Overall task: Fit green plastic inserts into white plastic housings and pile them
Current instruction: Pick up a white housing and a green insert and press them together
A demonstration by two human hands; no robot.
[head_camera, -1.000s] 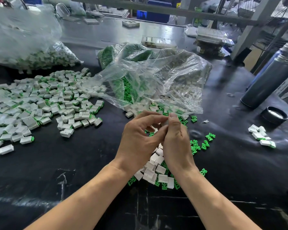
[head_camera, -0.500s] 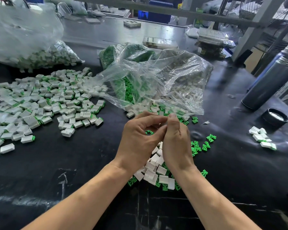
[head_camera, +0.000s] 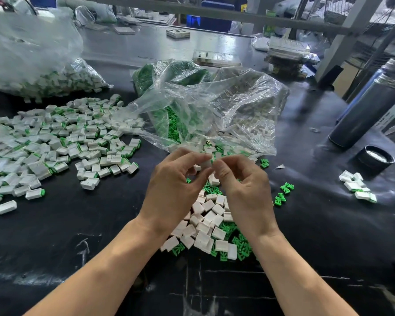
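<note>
I judge the task mid-run. Left hand point(head_camera: 171, 190) pinches a white housing point(head_camera: 206, 164); right hand point(head_camera: 244, 192) pinches at its end (insert hidden). Large finished pile point(head_camera: 55, 147) toward the table's point(head_camera: 55, 247) left edge; loose housings and inserts point(head_camera: 210, 229) remain.

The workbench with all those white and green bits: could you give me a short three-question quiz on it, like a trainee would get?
1. True or false: the left hand and right hand meet at one white housing.
2. The big pile of finished pieces lies on which side? A) left B) right
3. Fill in: the clear bag holds ____ inserts and white housings.

Key: 1 true; 2 A; 3 green.
</note>
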